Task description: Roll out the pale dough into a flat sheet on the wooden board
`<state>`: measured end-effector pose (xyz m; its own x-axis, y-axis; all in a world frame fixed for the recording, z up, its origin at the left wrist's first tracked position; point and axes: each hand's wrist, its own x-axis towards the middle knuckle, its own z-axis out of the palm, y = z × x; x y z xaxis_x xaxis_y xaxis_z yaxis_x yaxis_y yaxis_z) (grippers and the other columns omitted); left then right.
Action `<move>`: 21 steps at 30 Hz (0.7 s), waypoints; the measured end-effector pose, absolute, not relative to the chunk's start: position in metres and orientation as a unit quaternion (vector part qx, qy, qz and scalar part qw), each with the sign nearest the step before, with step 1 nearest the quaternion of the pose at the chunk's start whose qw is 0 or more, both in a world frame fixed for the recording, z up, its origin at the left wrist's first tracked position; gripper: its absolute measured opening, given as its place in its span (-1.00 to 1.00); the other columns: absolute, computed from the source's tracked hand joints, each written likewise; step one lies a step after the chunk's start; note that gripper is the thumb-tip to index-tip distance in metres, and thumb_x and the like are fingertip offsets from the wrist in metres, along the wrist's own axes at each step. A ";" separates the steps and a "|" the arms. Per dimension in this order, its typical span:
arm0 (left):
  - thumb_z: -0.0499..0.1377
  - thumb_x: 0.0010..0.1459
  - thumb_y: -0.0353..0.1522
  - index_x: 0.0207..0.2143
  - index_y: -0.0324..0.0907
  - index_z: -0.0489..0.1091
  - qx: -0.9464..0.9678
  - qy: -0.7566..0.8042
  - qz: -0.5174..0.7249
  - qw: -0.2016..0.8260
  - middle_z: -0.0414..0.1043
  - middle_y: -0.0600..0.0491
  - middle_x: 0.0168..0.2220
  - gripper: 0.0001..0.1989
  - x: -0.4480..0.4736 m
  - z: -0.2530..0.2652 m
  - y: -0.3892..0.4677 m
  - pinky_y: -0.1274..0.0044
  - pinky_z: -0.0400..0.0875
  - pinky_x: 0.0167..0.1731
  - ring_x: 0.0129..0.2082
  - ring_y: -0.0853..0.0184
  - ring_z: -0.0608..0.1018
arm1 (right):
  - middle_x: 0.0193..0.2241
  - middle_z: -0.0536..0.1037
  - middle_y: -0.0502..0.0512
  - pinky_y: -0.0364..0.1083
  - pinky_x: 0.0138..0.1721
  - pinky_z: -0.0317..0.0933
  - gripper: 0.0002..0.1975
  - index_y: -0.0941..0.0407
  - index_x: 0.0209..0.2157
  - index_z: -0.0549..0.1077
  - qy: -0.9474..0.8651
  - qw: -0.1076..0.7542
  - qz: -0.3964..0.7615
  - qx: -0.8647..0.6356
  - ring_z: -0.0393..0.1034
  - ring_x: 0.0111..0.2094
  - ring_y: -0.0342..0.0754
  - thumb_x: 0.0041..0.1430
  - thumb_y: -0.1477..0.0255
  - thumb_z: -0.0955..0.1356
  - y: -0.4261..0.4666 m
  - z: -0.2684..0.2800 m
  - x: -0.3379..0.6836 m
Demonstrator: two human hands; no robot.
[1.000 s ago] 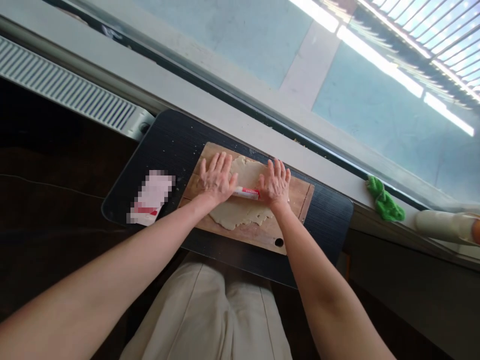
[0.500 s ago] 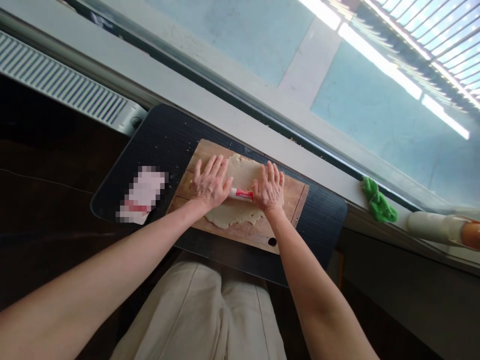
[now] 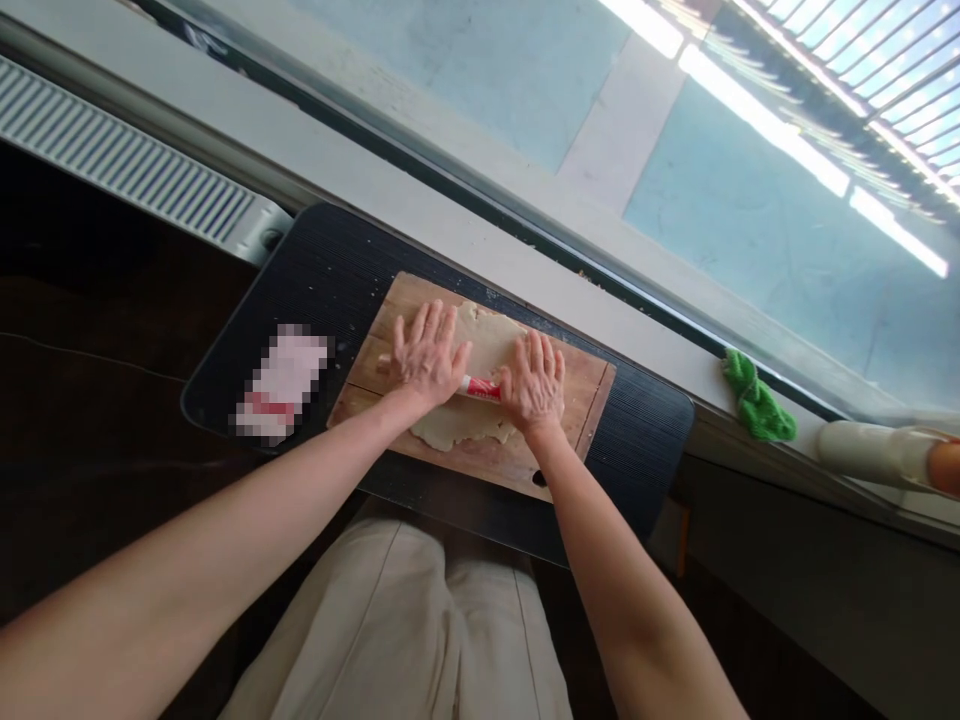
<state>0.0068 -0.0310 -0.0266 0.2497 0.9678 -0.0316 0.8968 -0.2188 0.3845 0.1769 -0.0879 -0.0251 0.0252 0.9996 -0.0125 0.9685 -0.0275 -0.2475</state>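
Note:
A sheet of pale dough (image 3: 489, 335) with ragged edges lies flat on a wooden cutting board (image 3: 570, 425). Across its middle rests a rolling pin (image 3: 482, 388) with a red and white label, visible only between my hands. My left hand (image 3: 429, 362) lies palm down over the pin's left part, fingers stretched out and pointing away from me. Over the right part, my right hand (image 3: 535, 382) presses in the same way, with its fingers straight. Both palms hide much of the pin, and neither hand wraps around it.
The board sits on a small black table (image 3: 247, 300), against a white windowsill (image 3: 420, 225). A blurred-out pink and white item (image 3: 285, 380) lies at the table's left. On the sill are a green cloth item (image 3: 757, 397) and a pale bottle-like container (image 3: 862, 452). A radiator (image 3: 135, 155) stands left.
Both hands have shifted slightly on the pin, the left one a little to the right, the right one a little toward me. The pin has rolled slightly toward me, its label turned.

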 end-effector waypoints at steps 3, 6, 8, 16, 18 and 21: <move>-0.08 0.23 -0.21 0.29 -0.19 0.02 0.805 0.558 0.096 0.178 0.03 -0.10 0.30 -0.40 -0.010 -0.023 -0.070 0.14 -0.23 0.28 0.31 0.11 0.07 | 0.28 0.12 0.18 0.16 0.28 -0.21 -0.51 0.15 0.22 0.17 -0.711 0.090 0.109 -0.689 -0.14 0.32 0.06 0.29 0.32 0.17 -0.130 -0.025 0.167; -0.06 0.23 -0.25 0.32 -0.19 -0.06 0.828 0.526 0.092 0.170 0.02 -0.10 0.30 -0.38 -0.029 -0.023 -0.108 0.15 -0.20 0.28 0.32 0.15 0.05 | 0.25 0.18 0.19 0.14 0.28 -0.17 -0.48 0.18 0.25 0.12 -0.724 0.097 0.114 -0.673 -0.10 0.31 0.05 0.28 0.36 0.19 -0.170 -0.027 0.158; -0.07 0.24 -0.24 0.32 -0.18 -0.07 0.835 0.519 0.090 0.160 0.03 -0.10 0.30 -0.38 -0.028 -0.025 -0.100 0.15 -0.21 0.28 0.32 0.15 0.07 | 0.26 0.17 0.22 0.15 0.28 -0.17 -0.47 0.19 0.24 0.14 -0.724 0.097 0.109 -0.674 -0.10 0.31 0.06 0.28 0.32 0.20 -0.162 -0.028 0.160; -0.08 0.25 -0.18 0.28 -0.26 0.04 0.823 0.543 0.095 0.137 0.01 -0.15 0.31 -0.39 -0.002 -0.031 -0.043 0.13 -0.23 0.27 0.31 0.10 0.07 | 0.30 0.07 0.20 0.18 0.29 -0.27 -0.49 0.16 0.23 0.17 -0.695 0.083 0.114 -0.705 -0.18 0.33 0.08 0.29 0.30 0.16 -0.101 -0.023 0.174; -0.08 0.25 -0.20 0.28 -0.24 0.04 0.839 0.516 0.094 0.143 0.05 -0.12 0.30 -0.41 -0.017 -0.031 -0.077 0.16 -0.23 0.27 0.31 0.13 0.07 | 0.28 0.12 0.19 0.16 0.29 -0.25 -0.50 0.16 0.23 0.16 -0.707 0.088 0.126 -0.690 -0.14 0.32 0.06 0.30 0.31 0.16 -0.135 -0.023 0.167; -0.06 0.25 -0.22 0.31 -0.25 -0.07 0.854 0.493 0.090 0.142 0.01 -0.13 0.31 -0.37 -0.032 -0.032 -0.106 0.16 -0.23 0.27 0.32 0.14 0.04 | 0.26 0.16 0.19 0.14 0.29 -0.22 -0.46 0.19 0.25 0.11 -0.719 0.095 0.129 -0.676 -0.12 0.32 0.06 0.30 0.31 0.17 -0.166 -0.025 0.160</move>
<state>-0.0319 -0.1061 -0.0322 0.4984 0.8668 0.0129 0.8158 -0.4740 0.3314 0.1602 -0.1662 -0.0250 -0.0675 0.9970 -0.0385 0.9482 0.0521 -0.3134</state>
